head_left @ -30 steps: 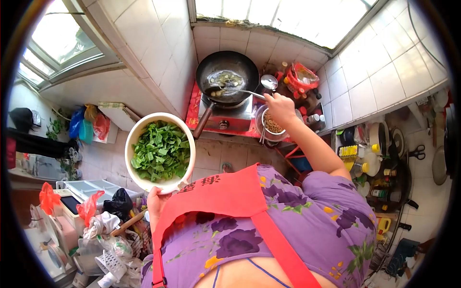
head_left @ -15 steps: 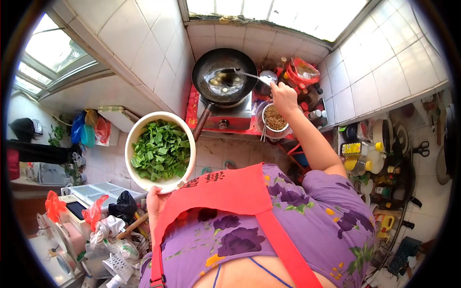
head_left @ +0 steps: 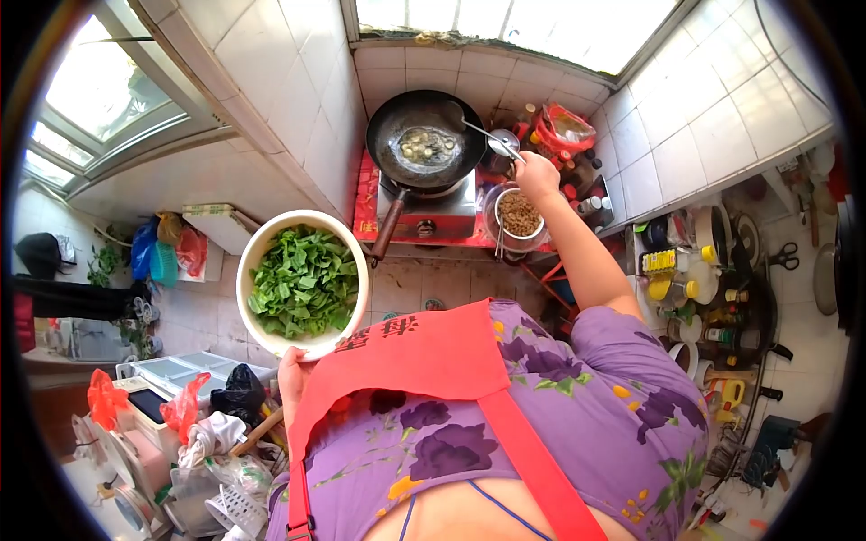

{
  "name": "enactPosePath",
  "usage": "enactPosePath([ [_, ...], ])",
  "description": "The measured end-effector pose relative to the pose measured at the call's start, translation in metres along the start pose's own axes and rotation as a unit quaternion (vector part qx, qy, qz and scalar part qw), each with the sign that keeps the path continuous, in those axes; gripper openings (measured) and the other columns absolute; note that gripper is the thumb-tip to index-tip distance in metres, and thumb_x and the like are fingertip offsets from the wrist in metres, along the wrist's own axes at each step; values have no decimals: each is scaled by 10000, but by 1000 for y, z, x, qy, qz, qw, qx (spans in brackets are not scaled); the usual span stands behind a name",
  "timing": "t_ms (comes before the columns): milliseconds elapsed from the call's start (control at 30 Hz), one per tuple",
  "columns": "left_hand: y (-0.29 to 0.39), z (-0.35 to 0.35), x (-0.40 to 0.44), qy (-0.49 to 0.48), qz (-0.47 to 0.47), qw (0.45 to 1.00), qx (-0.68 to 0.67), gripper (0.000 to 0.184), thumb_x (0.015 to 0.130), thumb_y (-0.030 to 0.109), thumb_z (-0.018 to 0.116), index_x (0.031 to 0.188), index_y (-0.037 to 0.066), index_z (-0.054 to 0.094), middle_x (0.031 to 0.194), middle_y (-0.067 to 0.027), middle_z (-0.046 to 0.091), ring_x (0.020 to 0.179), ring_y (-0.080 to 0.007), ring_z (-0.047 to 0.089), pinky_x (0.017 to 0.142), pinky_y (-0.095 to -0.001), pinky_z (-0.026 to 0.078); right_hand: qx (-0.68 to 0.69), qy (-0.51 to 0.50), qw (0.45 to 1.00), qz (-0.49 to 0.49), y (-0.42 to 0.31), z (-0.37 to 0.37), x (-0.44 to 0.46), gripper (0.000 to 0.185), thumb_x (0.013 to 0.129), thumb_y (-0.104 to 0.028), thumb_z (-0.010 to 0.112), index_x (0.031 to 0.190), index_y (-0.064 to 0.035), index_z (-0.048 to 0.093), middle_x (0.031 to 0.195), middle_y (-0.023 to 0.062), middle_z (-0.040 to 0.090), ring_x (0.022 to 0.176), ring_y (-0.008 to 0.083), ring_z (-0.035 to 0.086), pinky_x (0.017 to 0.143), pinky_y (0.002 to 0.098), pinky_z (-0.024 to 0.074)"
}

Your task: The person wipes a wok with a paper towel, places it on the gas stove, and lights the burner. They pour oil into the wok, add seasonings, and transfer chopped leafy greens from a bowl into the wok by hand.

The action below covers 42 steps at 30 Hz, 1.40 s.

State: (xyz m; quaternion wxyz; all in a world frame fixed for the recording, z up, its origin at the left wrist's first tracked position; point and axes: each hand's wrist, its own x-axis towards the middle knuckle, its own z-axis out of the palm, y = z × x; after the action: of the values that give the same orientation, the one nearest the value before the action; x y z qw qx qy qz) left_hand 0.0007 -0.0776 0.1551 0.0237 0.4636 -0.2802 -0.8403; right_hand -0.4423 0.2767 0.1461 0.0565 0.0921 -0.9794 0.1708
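Note:
My left hand (head_left: 291, 374) is closed on the near rim of a big cream bowl (head_left: 244, 293), its fingers partly hidden beneath. Chopped leafy greens (head_left: 304, 279) fill that bowl. My right hand (head_left: 538, 175) grips the handle of a long metal wok spatula (head_left: 494, 138). The spatula's head rests near the right inner wall of a black wok (head_left: 397, 117) and shows only dimly. Pale chopped pieces (head_left: 426, 145) lie in shiny oil at the wok's bottom. Under the wok is a steel gas stove (head_left: 442, 216).
Right of the stove stand a bowl of brown minced food (head_left: 520, 214), several bottles (head_left: 591, 206) and a red bag (head_left: 566, 129). The wok's wooden handle (head_left: 388, 230) points toward me, close to the cream bowl. Cluttered shelves (head_left: 722, 298) line the right side.
My right hand has drawn the spatula's head from the wok's middle up and right toward its wall. The cream bowl stays in my left hand, almost unmoved.

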Motion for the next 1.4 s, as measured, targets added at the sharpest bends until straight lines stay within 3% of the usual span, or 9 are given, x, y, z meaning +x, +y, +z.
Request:
enactPosePath([
  [200, 9, -4, -1, -33, -16, 999, -24, 542, 773, 135, 382, 1273, -72, 343, 1247, -240, 488, 1128, -387, 518, 993, -482, 403, 140, -93, 981, 96, -15, 26, 1, 290, 827, -272, 602, 1002, -57, 686, 961, 174, 666, 926, 306, 638, 836, 361, 479],
  [300, 10, -16, 7, -35, -26, 999, -23, 537, 771, 135, 386, 1265, -72, 350, 1242, -235, 493, 1118, -385, 524, 993, -481, 403, 145, -96, 983, 60, -22, 19, -13, 261, 818, -285, 589, 967, -103, 702, 951, 158, 666, 915, 328, 628, 822, 403, 487],
  [500, 18, -9, 2, 3, -28, 1000, 11, 525, 773, 136, 396, 1256, -65, 361, 1231, -224, 504, 1113, -370, 530, 991, -468, 407, 11, -80, 988, -133, -48, -47, -53, 195, 835, -225, 575, 952, -88, 651, 863, 132, 665, 850, 331, 626, 728, 440, 486],
  [633, 18, -15, 9, -8, -16, 1000, 5, 522, 776, 134, 396, 1260, -58, 361, 1234, -222, 503, 1122, -369, 524, 991, -469, 407, -29, -54, 985, -159, -37, -37, -50, 205, 839, -229, 575, 981, -99, 645, 861, 138, 666, 845, 323, 631, 728, 431, 491],
  [800, 21, -17, 15, -6, -36, 999, -20, 529, 777, 135, 393, 1268, -55, 352, 1248, -229, 491, 1128, -379, 518, 995, -482, 405, -46, -15, 998, -39, -21, -24, -25, 234, 858, -244, 557, 998, -74, 636, 886, 135, 666, 860, 334, 627, 740, 428, 488],
  [967, 24, -12, 13, -4, -38, 999, -27, 535, 778, 139, 393, 1274, -56, 343, 1246, -241, 487, 1125, -389, 517, 999, -493, 402, -24, -2, 1000, 2, -11, -13, -22, 253, 853, -239, 558, 1004, -58, 652, 899, 164, 666, 867, 337, 631, 754, 413, 494],
  [1167, 23, -14, 11, -3, -24, 1000, 4, 545, 778, 145, 393, 1279, -60, 334, 1251, -258, 476, 1129, -396, 512, 1002, -500, 398, 241, -111, 956, 126, -4, 0, -16, 290, 829, -241, 591, 981, -9, 674, 863, 178, 671, 830, 292, 652, 761, 365, 487],
  [1300, 19, -20, 14, -23, -42, 999, -21, 546, 780, 153, 390, 1279, -62, 333, 1246, -258, 481, 1124, -397, 517, 996, -500, 404, 109, -14, 991, 77, -12, 12, -6, 275, 834, -234, 578, 981, -24, 677, 878, 179, 670, 851, 302, 649, 769, 371, 487],
  [1400, 17, -28, 19, -30, -47, 997, -44, 545, 780, 154, 388, 1277, -61, 334, 1243, -257, 484, 1117, -396, 522, 989, -499, 410, 132, -44, 987, 80, -20, 23, 1, 271, 832, -260, 565, 978, -66, 685, 926, 181, 664, 915, 338, 628, 816, 400, 483],
])
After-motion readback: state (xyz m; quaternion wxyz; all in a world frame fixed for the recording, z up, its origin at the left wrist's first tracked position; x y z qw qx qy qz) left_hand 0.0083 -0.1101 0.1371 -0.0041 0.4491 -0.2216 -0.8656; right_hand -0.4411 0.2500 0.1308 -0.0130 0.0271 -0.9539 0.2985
